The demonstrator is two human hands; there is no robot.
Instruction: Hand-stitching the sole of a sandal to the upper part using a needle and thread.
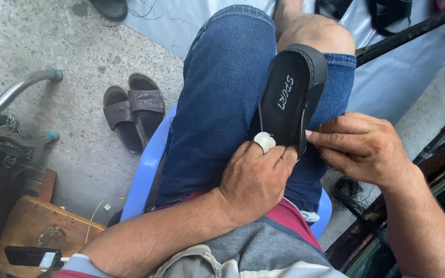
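Observation:
A black sandal (290,98) with a thick ridged sole lies lengthwise between my thighs, toe pointing away, resting on my blue denim shorts (217,103). My left hand (256,177) grips its heel end, with a white wrap (264,140) on one finger. My right hand (361,146) pinches the sandal's right edge near the heel, fingertips against the sole's side. What the right fingertips hold, if anything, is too small to tell.
I sit on a blue plastic stool (148,164). A pair of brown sandals (132,113) lies on the concrete floor to the left. A wooden stool (32,226) with a dark phone (32,256) stands at lower left. Black thread (348,190) hangs at right. More black sandals (387,15) lie on a pale sheet ahead.

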